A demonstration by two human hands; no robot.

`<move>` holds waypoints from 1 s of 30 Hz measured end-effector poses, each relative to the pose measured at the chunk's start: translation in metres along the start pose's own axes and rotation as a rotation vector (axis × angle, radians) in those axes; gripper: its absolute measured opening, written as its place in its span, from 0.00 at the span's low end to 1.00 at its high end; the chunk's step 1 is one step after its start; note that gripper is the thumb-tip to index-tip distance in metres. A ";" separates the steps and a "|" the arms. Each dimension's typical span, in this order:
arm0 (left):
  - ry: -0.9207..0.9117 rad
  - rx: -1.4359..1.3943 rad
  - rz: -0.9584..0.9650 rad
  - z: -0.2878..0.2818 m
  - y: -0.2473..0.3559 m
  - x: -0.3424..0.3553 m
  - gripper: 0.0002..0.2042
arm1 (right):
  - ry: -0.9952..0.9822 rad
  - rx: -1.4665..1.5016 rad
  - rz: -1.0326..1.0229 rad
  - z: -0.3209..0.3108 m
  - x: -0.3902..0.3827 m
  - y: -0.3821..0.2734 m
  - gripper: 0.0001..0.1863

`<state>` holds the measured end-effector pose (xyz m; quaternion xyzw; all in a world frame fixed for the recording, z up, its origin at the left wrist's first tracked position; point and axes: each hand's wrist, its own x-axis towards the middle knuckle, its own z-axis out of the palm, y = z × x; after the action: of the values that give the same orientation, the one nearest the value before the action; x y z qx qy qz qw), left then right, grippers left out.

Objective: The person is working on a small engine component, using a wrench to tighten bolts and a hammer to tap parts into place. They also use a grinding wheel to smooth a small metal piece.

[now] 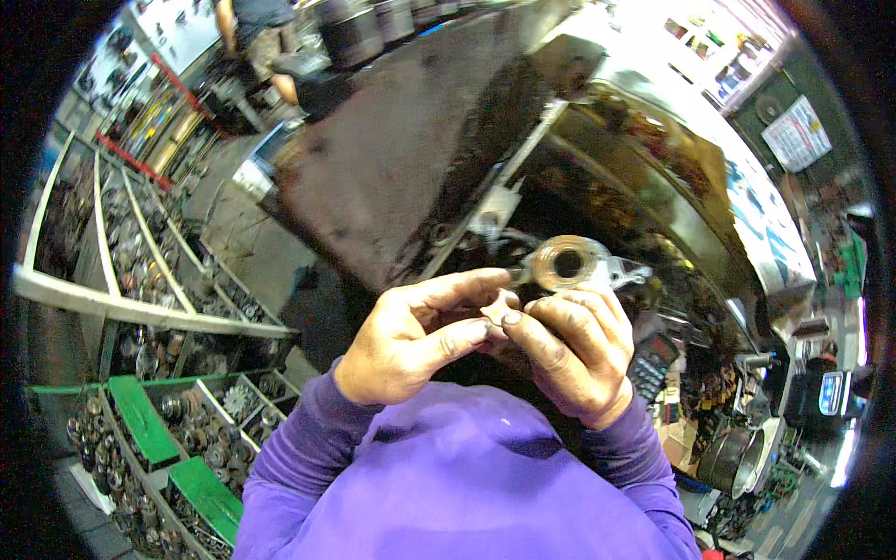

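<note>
A small, pale tan metal piece with pointed corners (497, 309) is pinched between the fingertips of both my hands at the middle of the view. My left hand (417, 341) has its index finger stretched over the piece and its thumb against the lower side. My right hand (573, 350) grips it with thumb and curled fingers. Just beyond my right fingers lies a copper-coloured ring with a silvery bracket (583, 259), on a dark, grimy work surface (392, 187). Part of the small piece is hidden by my fingers.
Parts bins (220, 453) with green strips are lower left, below slatted racks (149, 304). A calculator (652, 364), tools and a metal pot (733, 457) crowd the right. A person's legs (275, 65) show at top left, near drums (355, 28).
</note>
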<state>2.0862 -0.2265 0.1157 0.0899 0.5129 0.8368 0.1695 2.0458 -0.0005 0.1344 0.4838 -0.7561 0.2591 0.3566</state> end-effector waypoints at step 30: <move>0.912 0.725 0.120 -0.466 0.129 -0.078 0.12 | -0.533 0.567 0.499 0.372 0.175 -0.066 0.13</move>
<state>1.9827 -0.6954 0.0191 -0.1982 0.7815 0.5701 -0.1578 1.9502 -0.3965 0.0488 0.4151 -0.8140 0.4002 -0.0700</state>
